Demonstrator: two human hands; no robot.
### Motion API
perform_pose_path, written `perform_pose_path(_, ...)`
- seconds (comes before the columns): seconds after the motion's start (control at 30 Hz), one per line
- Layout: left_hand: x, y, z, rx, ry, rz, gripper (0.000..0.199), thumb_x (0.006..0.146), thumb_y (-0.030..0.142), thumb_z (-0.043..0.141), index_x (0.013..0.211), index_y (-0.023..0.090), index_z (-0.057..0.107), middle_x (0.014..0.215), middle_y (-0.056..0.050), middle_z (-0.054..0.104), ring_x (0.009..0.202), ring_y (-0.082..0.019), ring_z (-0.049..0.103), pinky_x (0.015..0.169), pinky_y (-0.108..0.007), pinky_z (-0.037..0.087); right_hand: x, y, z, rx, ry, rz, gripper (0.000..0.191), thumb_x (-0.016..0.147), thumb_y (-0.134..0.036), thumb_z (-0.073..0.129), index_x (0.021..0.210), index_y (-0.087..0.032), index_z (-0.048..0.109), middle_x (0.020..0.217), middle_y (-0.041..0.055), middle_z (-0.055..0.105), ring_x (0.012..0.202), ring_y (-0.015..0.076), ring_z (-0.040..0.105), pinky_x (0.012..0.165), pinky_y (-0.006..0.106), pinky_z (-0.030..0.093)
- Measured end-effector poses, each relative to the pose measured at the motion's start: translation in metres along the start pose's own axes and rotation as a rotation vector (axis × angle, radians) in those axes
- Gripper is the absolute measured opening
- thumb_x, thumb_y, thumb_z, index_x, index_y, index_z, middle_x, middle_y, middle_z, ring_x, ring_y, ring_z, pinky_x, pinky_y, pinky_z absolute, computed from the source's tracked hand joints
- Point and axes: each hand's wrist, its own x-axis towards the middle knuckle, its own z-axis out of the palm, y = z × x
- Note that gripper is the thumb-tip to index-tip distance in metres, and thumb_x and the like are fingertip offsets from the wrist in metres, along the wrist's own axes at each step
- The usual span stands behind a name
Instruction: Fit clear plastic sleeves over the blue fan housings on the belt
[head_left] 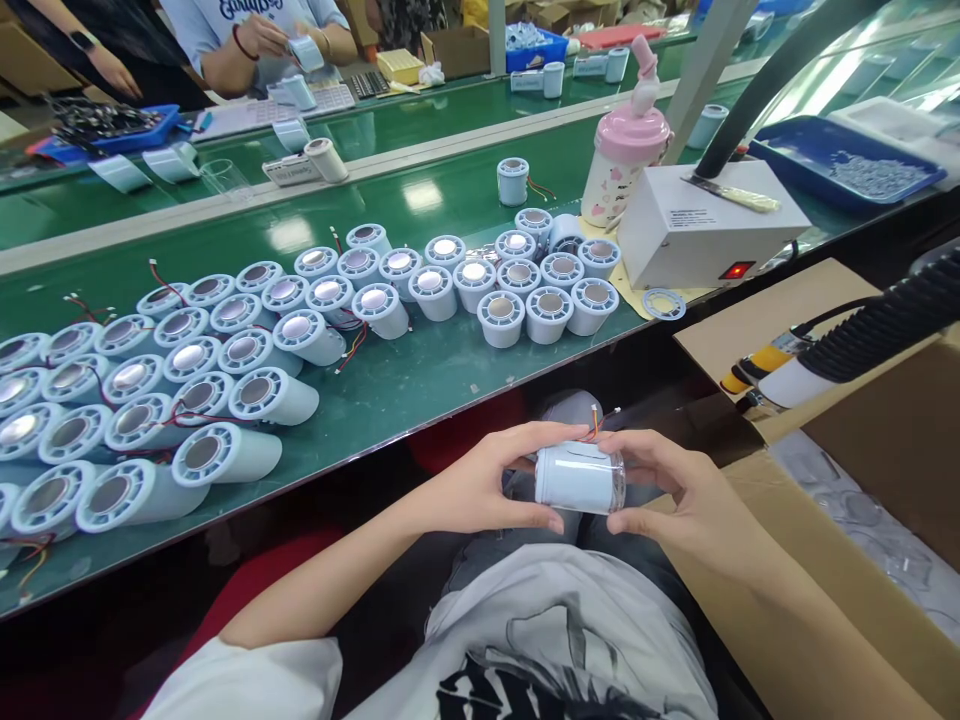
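Above my lap, a light blue cylinder point(576, 478) with a clear plastic cover lies on its side between my two hands. My left hand point(517, 475) grips its left end, fingers on top and thumb below. Around the clear right end are the fingers and thumb of my right hand point(660, 485). Thin coloured wires with small white connectors point(595, 418) stick up from the cylinder's top. Several similar light blue cylinders point(501, 318) stand or lean in rows on the green table point(420, 385), their round metal centres showing.
A white box point(675, 240) with a red switch sits at the table's right, beside a pink-lidded cup point(626, 165). An open cardboard box point(795, 520) with clear plastic parts is at my right, under a black hose point(885, 320). Across the table, a person handles a cylinder point(306, 53).
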Motion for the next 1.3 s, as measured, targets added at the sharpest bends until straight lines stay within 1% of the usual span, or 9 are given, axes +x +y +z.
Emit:
perform_pose_path(0.23, -0.001, -0.003, -0.001, 0.049, -0.015, 0.035, 0.073, 0.072, 0.024, 0.078, 0.138, 0.029, 0.047, 0.144, -0.008, 0.049, 0.130, -0.026, 0.049, 0.102, -0.037, 0.048, 0.000, 0.000, 0.000, 0.172, -0.032, 0.072, 0.044, 0.076, -0.026, 0.079, 0.114, -0.031, 0.058, 0.117, 0.0014, 0.062, 0.109, 0.0209, 0.060, 0.088, 0.031, 0.057)
perform_pose_path(0.4, -0.001, -0.003, -0.001, 0.054, -0.016, 0.034, 0.075, 0.071, 0.022, 0.079, 0.138, 0.028, 0.048, 0.142, -0.009, 0.050, 0.131, -0.027, 0.048, 0.102, -0.037, 0.048, 0.002, 0.003, 0.001, 0.369, -0.067, 0.159, 0.042, 0.078, -0.032, 0.078, 0.113, -0.029, 0.056, 0.109, 0.0022, 0.066, 0.094, 0.0172, 0.064, 0.076, 0.024, 0.055)
perform_pose_path(0.57, 0.005, -0.008, 0.000, -0.131, -0.025, -0.025, 0.083, 0.066, 0.014, 0.081, 0.140, 0.029, 0.046, 0.143, -0.009, 0.050, 0.129, -0.026, 0.050, 0.105, -0.037, 0.045, 0.003, 0.014, 0.001, 0.469, -0.039, 0.189, 0.041, 0.077, -0.034, 0.079, 0.111, -0.027, 0.058, 0.106, 0.0023, 0.068, 0.089, 0.0152, 0.064, 0.074, 0.023, 0.054)
perform_pose_path(0.63, 0.017, -0.015, 0.002, -0.258, -0.012, -0.057, 0.087, 0.065, 0.013, 0.082, 0.142, 0.029, 0.043, 0.144, -0.009, 0.050, 0.130, -0.027, 0.050, 0.106, -0.037, 0.043, -0.001, 0.023, 0.003, 0.551, 0.043, 0.183, 0.042, 0.075, -0.034, 0.081, 0.110, -0.027, 0.059, 0.101, 0.0018, 0.069, 0.086, 0.0154, 0.064, 0.072, 0.024, 0.055)
perform_pose_path(0.7, 0.038, -0.023, 0.006, -0.370, -0.008, -0.099, 0.084, 0.065, 0.016, 0.083, 0.140, 0.027, 0.046, 0.143, -0.010, 0.051, 0.130, -0.029, 0.050, 0.106, -0.038, 0.043, -0.006, 0.034, 0.004, 0.664, 0.232, 0.175, 0.044, 0.070, -0.035, 0.084, 0.107, -0.026, 0.061, 0.094, 0.0014, 0.070, 0.080, 0.0157, 0.065, 0.068, 0.025, 0.057)
perform_pose_path(0.8, 0.084, -0.032, 0.021, -0.463, -0.042, -0.169, 0.074, 0.065, 0.023, 0.084, 0.133, 0.020, 0.055, 0.138, -0.013, 0.056, 0.128, -0.031, 0.051, 0.106, -0.042, 0.041, -0.017, 0.051, 0.003, 0.762, 0.558, 0.134, 0.046, 0.067, -0.040, 0.085, 0.103, -0.023, 0.062, 0.089, 0.0012, 0.069, 0.073, 0.0159, 0.065, 0.064, 0.028, 0.058)
perform_pose_path(0.93, 0.144, -0.030, 0.047, -0.497, -0.172, -0.163, 0.062, 0.064, 0.028, 0.085, 0.121, 0.015, 0.064, 0.123, -0.013, 0.066, 0.120, -0.029, 0.057, 0.106, -0.042, 0.039, -0.027, 0.070, -0.009, 0.746, 0.801, 0.056, 0.045, 0.072, -0.048, 0.078, 0.104, -0.022, 0.059, 0.092, 0.0013, 0.067, 0.074, 0.0154, 0.064, 0.066, 0.029, 0.058)
perform_pose_path(1.1, 0.175, -0.019, 0.059, -0.450, -0.268, -0.137, 0.041, 0.067, 0.032, 0.083, 0.100, 0.010, 0.072, 0.108, -0.012, 0.072, 0.110, -0.027, 0.061, 0.103, -0.040, 0.039, -0.029, 0.080, -0.025, 0.754, 0.879, 0.001, 0.044, 0.075, -0.049, 0.075, 0.104, -0.021, 0.059, 0.094, 0.0026, 0.067, 0.077, 0.0158, 0.065, 0.069, 0.030, 0.058)
perform_pose_path(1.3, 0.164, -0.019, 0.045, -0.392, -0.216, -0.191, 0.054, 0.064, 0.025, 0.084, 0.113, 0.014, 0.064, 0.114, -0.011, 0.068, 0.110, -0.024, 0.060, 0.098, -0.036, 0.043, -0.020, 0.078, -0.026, 0.729, 0.814, 0.000, 0.045, 0.073, -0.050, 0.076, 0.104, -0.022, 0.058, 0.091, 0.0020, 0.068, 0.074, 0.0173, 0.065, 0.067, 0.034, 0.060)
